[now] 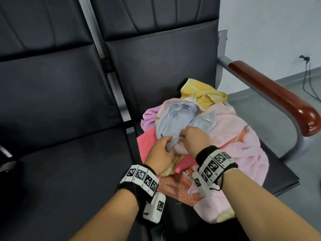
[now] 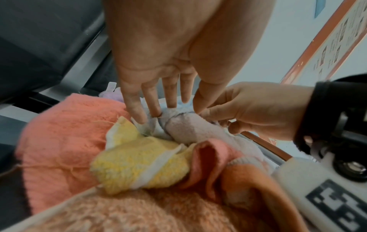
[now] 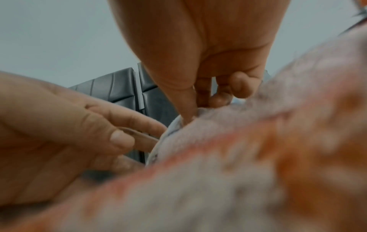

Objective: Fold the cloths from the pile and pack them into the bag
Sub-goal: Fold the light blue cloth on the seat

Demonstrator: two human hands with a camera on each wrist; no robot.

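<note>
A pile of towel cloths (image 1: 239, 136) in pink, coral, yellow and orange lies on the right-hand black seat (image 1: 156, 66). A pale blue cloth (image 1: 180, 119) sits on top of the pile. My left hand (image 1: 169, 145) grips its near edge between thumb and fingers. In the left wrist view the fingers (image 2: 139, 113) reach down into the pale blue cloth (image 2: 157, 127), beside a yellow cloth (image 2: 139, 161). My right hand (image 1: 182, 136) pinches the same edge just to the right, thumb against fingertips (image 3: 190, 109). No bag shows in any view.
The left black seat (image 1: 60, 171) lies beside the pile. A red-brown wooden armrest (image 1: 278, 96) borders the right seat. Grey floor and a hanging cable (image 1: 308, 75) are at the far right. A dark object (image 1: 5, 159) sits at the left edge.
</note>
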